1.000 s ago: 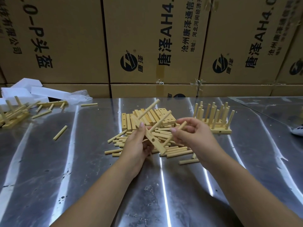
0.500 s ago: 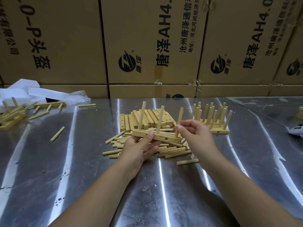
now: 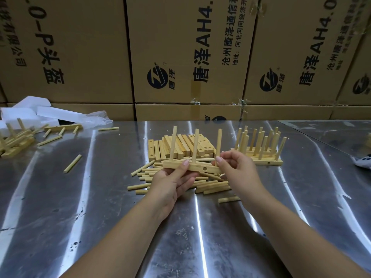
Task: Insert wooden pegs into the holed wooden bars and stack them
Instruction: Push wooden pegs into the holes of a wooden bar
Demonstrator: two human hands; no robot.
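pale yellow wood bar (image 3: pixel 193 167) w/ pegs (image 3: pixel 173 143), silver table (image 3: pixel 100 197), brown boxes (image 3: pixel 180 47)

Your shiny metal tabletop (image 3: pixel 80 217) backs onto stacked cardboard boxes (image 3: pixel 190 47), printed logos facing you. White foam blocks (image 3: pixel 30 109), crumpled clear plastic (image 3: pixel 97 116) at your far-left corner.

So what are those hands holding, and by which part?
A wooden bar with three upright pegs. The left hand grips its left half from below; the right hand pinches its right end, by the third peg.
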